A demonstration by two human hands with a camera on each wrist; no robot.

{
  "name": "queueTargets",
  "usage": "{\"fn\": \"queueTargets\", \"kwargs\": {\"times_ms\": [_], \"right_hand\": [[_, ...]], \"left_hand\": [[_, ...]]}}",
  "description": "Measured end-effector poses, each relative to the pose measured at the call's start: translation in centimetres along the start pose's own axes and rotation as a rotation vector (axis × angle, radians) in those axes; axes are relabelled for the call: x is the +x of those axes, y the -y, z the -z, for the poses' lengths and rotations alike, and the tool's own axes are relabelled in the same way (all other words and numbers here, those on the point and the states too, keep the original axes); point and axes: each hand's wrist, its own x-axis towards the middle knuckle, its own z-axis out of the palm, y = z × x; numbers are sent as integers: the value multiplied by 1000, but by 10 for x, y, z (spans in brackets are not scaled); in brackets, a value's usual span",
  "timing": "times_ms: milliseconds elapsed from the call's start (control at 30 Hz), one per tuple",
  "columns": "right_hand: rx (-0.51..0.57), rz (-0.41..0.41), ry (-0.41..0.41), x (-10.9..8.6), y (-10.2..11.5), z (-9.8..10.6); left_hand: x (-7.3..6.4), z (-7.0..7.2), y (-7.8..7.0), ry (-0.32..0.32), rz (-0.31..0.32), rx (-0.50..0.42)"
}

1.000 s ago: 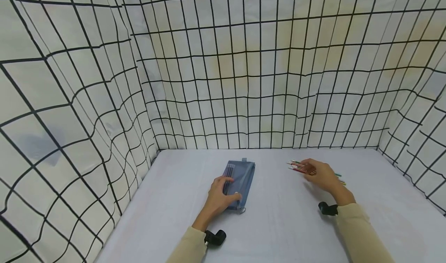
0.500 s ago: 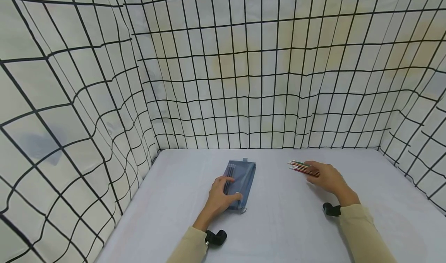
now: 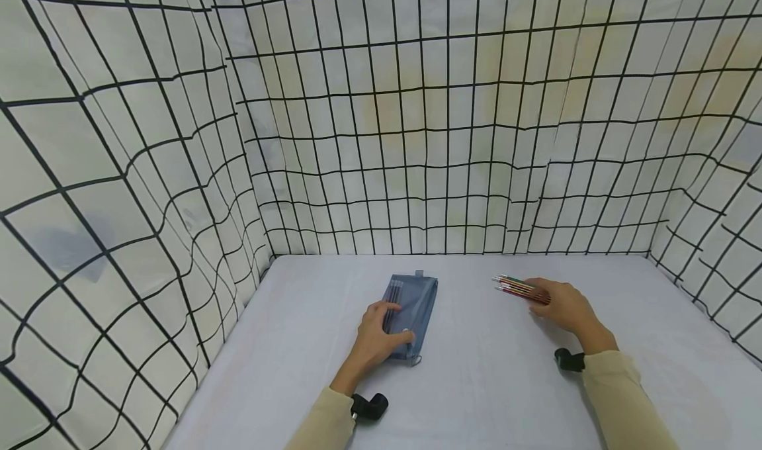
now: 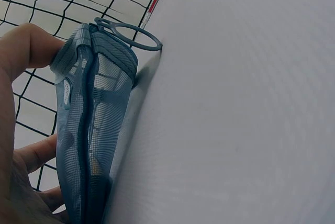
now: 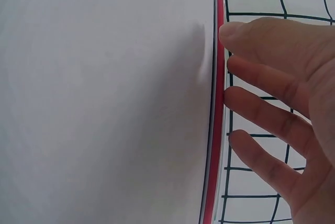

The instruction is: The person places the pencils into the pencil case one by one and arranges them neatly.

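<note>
Your left hand (image 3: 374,337), fingers spread wide, grips the blue mesh pouch (image 3: 416,312) on the table (image 3: 464,390) between thumb and fingertips; well apart, your right hand (image 3: 562,306), only partly open, pinches one end of the bundled slim pens (image 3: 513,287).

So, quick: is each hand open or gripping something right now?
Left hand: holding the blue mesh pouch.
Right hand: open, fingertips apparently touching the slim coloured sticks.

Black-gridded pale walls (image 3: 458,112) border a white table (image 3: 476,397) on three sides.
</note>
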Motion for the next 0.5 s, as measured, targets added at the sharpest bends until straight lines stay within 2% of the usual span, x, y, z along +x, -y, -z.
{"fn": "queueTargets", "kwargs": {"times_ms": [500], "right_hand": [[-22,-43,30,-1,-1,2]], "left_hand": [[0,0,-1,0,-3,-2]]}}
